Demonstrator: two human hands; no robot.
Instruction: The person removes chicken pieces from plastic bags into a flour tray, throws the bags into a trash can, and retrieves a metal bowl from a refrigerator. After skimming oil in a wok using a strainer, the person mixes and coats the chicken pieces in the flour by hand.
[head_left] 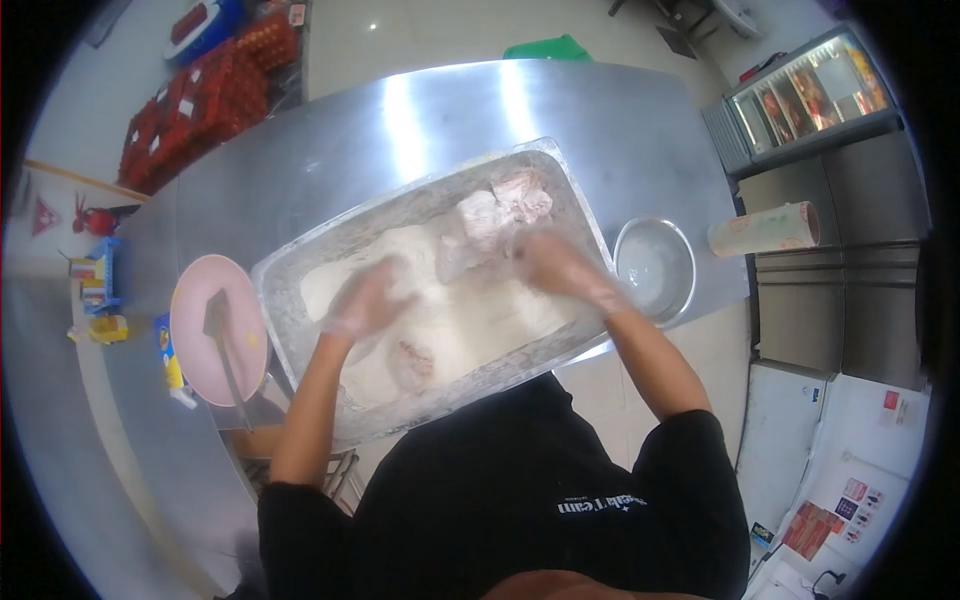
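A deep metal tray (275, 300) full of white flour (400, 245) lies in front of me. Both of my hands are in thin clear gloves and smeared by motion. My left hand (368, 300) is over the flour on the left side, its thumb and fingers apart, with nothing visible in it. Close by, a piece of raw meat (413, 365) is partly buried in flour. My right hand (560, 268) is at the right side, beside a pile of floured meat pieces (500, 212). Blur hides whether its fingers hold anything.
Left of the tray, a pink basin (205, 340) has a long-handled scraper (225, 345) across it. A metal bowl (655, 270) and a plastic-wrapped roll (765, 228) are on the right of the steel table (330, 160). Stacked red egg trays (200, 110) stand beyond.
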